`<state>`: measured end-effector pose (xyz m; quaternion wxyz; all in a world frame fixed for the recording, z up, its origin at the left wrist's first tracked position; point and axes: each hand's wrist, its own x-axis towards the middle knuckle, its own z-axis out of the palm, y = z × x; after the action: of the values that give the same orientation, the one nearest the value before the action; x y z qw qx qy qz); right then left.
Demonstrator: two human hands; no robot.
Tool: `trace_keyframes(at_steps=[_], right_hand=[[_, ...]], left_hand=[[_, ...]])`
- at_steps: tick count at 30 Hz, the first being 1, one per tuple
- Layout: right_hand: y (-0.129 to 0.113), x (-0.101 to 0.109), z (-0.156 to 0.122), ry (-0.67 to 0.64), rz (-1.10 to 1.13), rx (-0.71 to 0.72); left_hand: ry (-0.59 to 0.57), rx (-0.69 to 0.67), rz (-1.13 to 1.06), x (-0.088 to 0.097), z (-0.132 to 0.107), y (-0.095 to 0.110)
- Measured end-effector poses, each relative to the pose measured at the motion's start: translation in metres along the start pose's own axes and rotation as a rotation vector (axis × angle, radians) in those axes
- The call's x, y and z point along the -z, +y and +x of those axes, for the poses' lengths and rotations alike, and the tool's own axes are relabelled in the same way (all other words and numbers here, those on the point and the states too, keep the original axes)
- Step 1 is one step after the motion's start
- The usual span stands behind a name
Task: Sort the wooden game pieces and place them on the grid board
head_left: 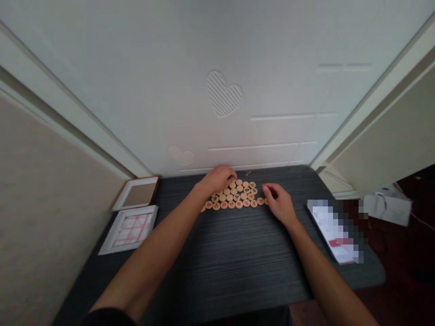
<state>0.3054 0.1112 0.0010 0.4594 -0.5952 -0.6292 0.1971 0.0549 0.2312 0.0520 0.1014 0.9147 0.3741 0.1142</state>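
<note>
Round wooden Chinese chess pieces [231, 205] lie close together in several rows on a dark grey table [217, 253]. The front row shows red characters; behind it some pieces are blank side up and others show dark or red marks. My left hand [219, 179] is palm down over the back left of the group, fingers curled and tips at the rearmost pieces. Whatever lies under those fingers is hidden. At the right end of the front row is my right hand [280, 201], thumb and fingers loosely curved and apart, partly covering the end piece.
Two framed pieces lie at the left: a wooden-edged frame [154, 185] and a white frame [108, 240] with red lines inside. A phone [328, 226], partly pixelated, rests near the right edge. A white panel [272, 90] with heart reliefs rises behind the table.
</note>
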Motion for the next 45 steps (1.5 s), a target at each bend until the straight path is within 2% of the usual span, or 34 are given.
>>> trace_keyframes(at_steps=[8,16,36,41,45], right_hand=[[0.001,-0.002,0.000,0.003,0.008,0.001],[0.000,-0.001,0.001,0.003,0.002,0.000],[0.001,0.000,0.002,0.002,0.002,-0.015],[0.002,-0.001,0.002,0.008,-0.003,-0.018],[0.001,-0.001,0.002,0.017,0.019,-0.030]], left_hand=[[0.009,0.078,0.046,-0.001,-0.001,-0.001],[-0.026,0.029,0.016,0.002,-0.004,0.003],[-0.012,0.090,0.030,-0.005,0.006,-0.005],[0.037,0.064,0.005,-0.002,0.005,-0.001],[0.113,0.048,-0.042,0.007,-0.003,0.014]])
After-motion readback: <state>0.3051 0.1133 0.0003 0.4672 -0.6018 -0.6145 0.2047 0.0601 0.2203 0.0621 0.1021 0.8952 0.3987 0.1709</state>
